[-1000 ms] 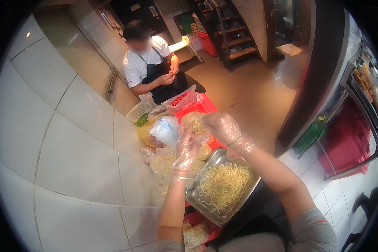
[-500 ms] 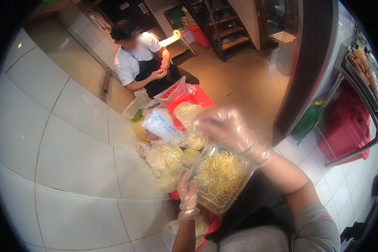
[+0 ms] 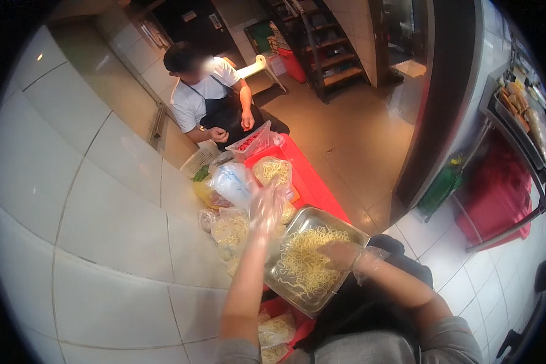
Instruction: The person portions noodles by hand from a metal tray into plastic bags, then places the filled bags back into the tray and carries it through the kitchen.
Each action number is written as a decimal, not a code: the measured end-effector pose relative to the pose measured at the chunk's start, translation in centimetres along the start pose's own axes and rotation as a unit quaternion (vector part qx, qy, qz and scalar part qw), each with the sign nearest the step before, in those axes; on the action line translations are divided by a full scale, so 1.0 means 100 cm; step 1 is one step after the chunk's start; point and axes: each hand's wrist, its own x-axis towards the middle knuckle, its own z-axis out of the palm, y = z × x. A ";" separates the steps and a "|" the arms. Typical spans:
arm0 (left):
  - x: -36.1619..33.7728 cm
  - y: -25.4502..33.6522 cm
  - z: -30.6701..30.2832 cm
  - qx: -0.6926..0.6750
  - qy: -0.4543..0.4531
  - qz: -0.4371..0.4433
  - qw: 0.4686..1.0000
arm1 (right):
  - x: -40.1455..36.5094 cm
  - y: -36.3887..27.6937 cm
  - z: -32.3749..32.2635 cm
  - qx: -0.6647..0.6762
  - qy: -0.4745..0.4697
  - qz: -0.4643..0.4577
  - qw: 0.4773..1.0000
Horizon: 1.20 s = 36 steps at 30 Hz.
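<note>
Pale yellow noodles (image 3: 306,273) lie loose in a rectangular metal tray (image 3: 309,217) in front of me. My right hand (image 3: 341,255), in a clear plastic glove, reaches into the noodles from the right; its fingertips are partly hidden among them. My left hand (image 3: 268,209), gloved too and somewhat blurred, stretches past the tray's far left corner. Its extended fingers are at the near edge of a clear bag of noodles (image 3: 274,168). More bagged noodles (image 3: 230,229) lie left of the tray, partly behind my left forearm.
A red table (image 3: 312,179) runs beneath the tray and bags. A white-blue plastic bag (image 3: 232,184) and a white basket (image 3: 199,159) stand along the tiled wall (image 3: 115,206). A co-worker (image 3: 215,103) sits at the far end. More noodle bags (image 3: 276,330) are below the tray.
My right hand has come down from above the tray into the noodles. My left hand has moved from the tray's left side forward to the far noodle bag. The co-worker's hands have separated.
</note>
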 end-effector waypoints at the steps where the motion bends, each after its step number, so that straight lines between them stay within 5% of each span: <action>1: 0.016 -0.013 0.012 -0.026 -0.020 -0.036 0.999 | -0.004 -0.001 -0.007 -0.010 0.001 0.010 1.000; 4: 0.062 -0.051 0.030 -0.154 -0.102 -0.167 0.969 | -0.019 0.005 -0.006 -0.006 0.038 -0.021 0.999; 8: 0.092 -0.130 0.032 0.184 -0.007 0.136 0.973 | -0.034 0.029 -0.007 0.000 0.028 -0.066 0.997; 10: 0.079 -0.060 -0.058 -0.159 -0.064 -0.030 0.985 | -0.038 0.040 -0.006 -0.054 0.063 -0.071 0.994; 11: 0.065 -0.013 -0.108 -0.342 -0.078 -0.148 0.925 | -0.047 0.015 -0.028 -0.065 0.049 -0.027 0.996; 13: 0.041 0.046 -0.181 -0.435 -0.099 -0.235 0.863 | -0.045 0.008 -0.038 -0.026 0.028 -0.014 0.999; 14: 0.025 0.056 -0.203 -0.423 -0.116 -0.243 0.865 | -0.045 -0.002 -0.045 0.030 -0.010 0.040 0.999; 15: 0.007 0.066 -0.222 -0.413 -0.135 -0.246 0.867 | -0.045 0.000 -0.042 -0.006 0.020 -0.007 1.000; 17: -0.036 0.080 -0.247 -0.464 -0.169 -0.283 0.823 | -0.044 0.007 -0.036 0.061 0.016 -0.051 0.997; 20: -0.096 0.111 -0.256 -0.510 -0.217 -0.349 0.756 | -0.049 -0.012 -0.045 0.112 -0.049 0.015 0.992; 22: -0.148 0.119 -0.244 -0.598 -0.205 -0.444 0.635 | -0.049 -0.009 -0.044 0.137 -0.040 -0.006 0.990; 24: -0.190 0.130 -0.240 -0.608 -0.190 -0.467 0.614 | -0.047 -0.001 -0.041 0.139 -0.021 -0.016 0.990; 26: -0.229 0.134 -0.238 -0.451 -0.194 -0.494 0.718 | -0.046 0.009 -0.035 0.121 -0.002 -0.013 0.993; 28: -0.262 0.134 -0.236 -0.441 -0.102 -0.658 0.602 | -0.048 0.003 -0.037 0.135 -0.012 -0.013 0.991; 31: -0.380 0.079 -0.204 -0.487 -0.006 -0.723 0.489 | -0.047 0.003 -0.034 0.107 -0.013 -0.030 0.994; 36: -0.429 0.068 -0.144 -0.341 0.042 -0.735 0.585 | -0.061 -0.007 -0.039 0.115 -0.027 -0.017 0.993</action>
